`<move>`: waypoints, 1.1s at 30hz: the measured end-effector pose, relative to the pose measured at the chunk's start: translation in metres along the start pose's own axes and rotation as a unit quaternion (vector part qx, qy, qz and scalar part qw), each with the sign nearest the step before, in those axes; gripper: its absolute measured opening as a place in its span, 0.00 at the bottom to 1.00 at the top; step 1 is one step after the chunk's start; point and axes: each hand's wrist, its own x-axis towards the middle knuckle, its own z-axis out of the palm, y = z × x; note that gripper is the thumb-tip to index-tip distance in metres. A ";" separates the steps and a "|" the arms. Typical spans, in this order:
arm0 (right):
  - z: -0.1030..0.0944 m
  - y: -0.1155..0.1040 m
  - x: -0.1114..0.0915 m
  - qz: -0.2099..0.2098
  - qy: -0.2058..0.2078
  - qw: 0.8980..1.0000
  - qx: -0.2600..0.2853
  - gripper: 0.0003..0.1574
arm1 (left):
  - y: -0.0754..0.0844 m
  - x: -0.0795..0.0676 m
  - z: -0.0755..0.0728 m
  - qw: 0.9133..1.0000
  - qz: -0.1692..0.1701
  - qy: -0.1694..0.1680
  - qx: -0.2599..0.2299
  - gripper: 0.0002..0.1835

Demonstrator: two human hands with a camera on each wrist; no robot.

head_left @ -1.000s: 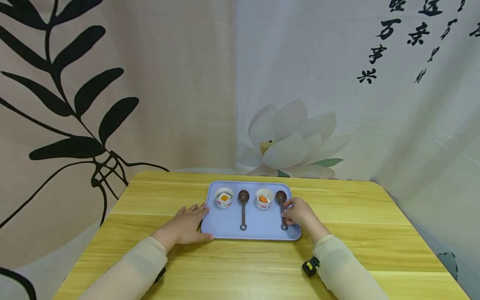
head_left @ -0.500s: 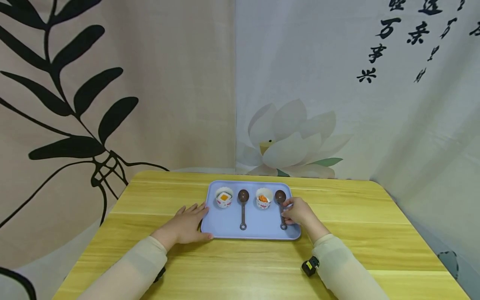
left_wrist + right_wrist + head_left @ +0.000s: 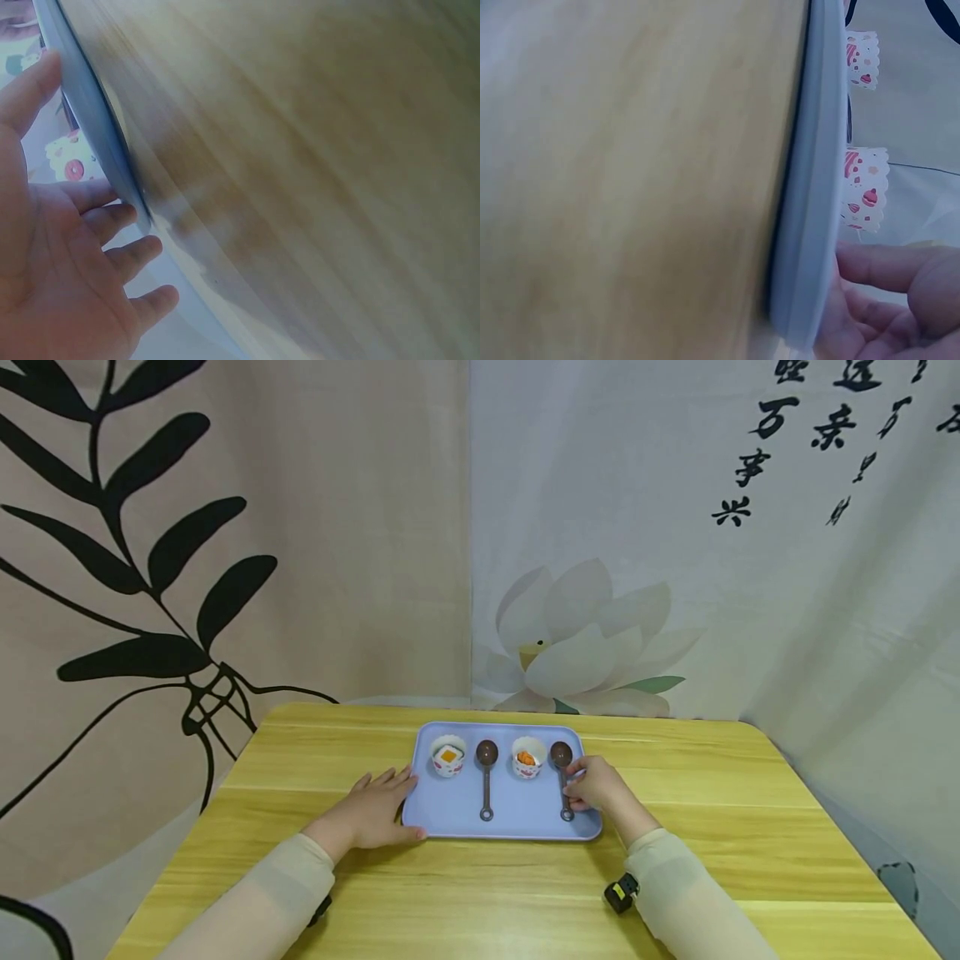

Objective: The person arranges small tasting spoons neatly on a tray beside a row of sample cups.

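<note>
A lilac tray [image 3: 450, 814] lies on the wooden table. My left hand [image 3: 375, 814] has its fingers spread along the tray's left side, with the thumb at its near left corner. On the tray's right side, my right hand [image 3: 602, 785] has curled fingers at the handle of the right-hand brown spoon [image 3: 561, 753], pinching it; the tray wall hides this contact in the right wrist view. A second brown spoon [image 3: 487, 753] lies between two paper baking cups. The left cup [image 3: 447, 767] contains a white and orange square piece, the right cup [image 3: 527, 769] an orange croissant-shaped piece.
The wooden table [image 3: 480, 902] extends around the tray to both sides and toward the person. Behind it hangs a printed cloth [image 3: 375, 568] with leaves, a lotus and black writing. The tray's raised rim [image 3: 817, 172] stands close to the right hand.
</note>
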 end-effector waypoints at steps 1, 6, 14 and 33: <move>0.000 0.000 0.000 0.001 -0.001 1.000 0.002 0.18 | 0.000 0.000 0.000 1.000 0.000 0.001 0.000 0.54; -0.004 -0.002 -0.005 -0.001 -0.009 1.000 0.013 0.18 | 0.000 0.000 0.001 1.000 0.003 0.002 -0.001 0.54; -0.011 -0.005 -0.014 -0.021 -0.015 1.000 0.008 0.18 | -0.001 0.000 0.001 1.000 0.003 0.003 0.000 0.54; -0.033 -0.007 -0.036 -0.049 -0.018 0.998 -0.020 0.18 | -0.002 -0.001 0.001 1.000 0.010 0.008 -0.003 0.54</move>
